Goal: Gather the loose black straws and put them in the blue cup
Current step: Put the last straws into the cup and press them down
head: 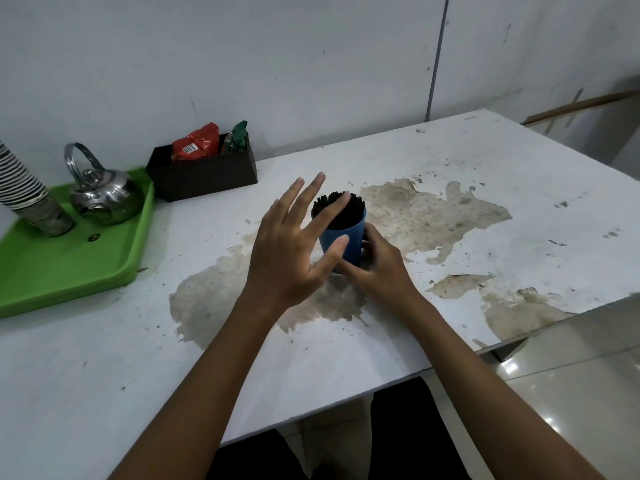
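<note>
A blue cup [349, 242] stands upright near the middle of the worn white table [450, 188]. Black straws [346, 213] stand packed inside it, their tips just above the rim. My left hand [294, 251] hovers in front of the cup with fingers spread; the fingertips reach over the straw tops and hold nothing. My right hand [377, 268] wraps around the cup's lower right side, thumb at its base. No loose straws are visible on the table.
A green tray [69, 271] at the left holds a steel kettle [104, 195] and a stack of paper cups [24, 188]. A dark box [204, 174] with snack packets stands by the wall. The table's near edge runs diagonally at lower right.
</note>
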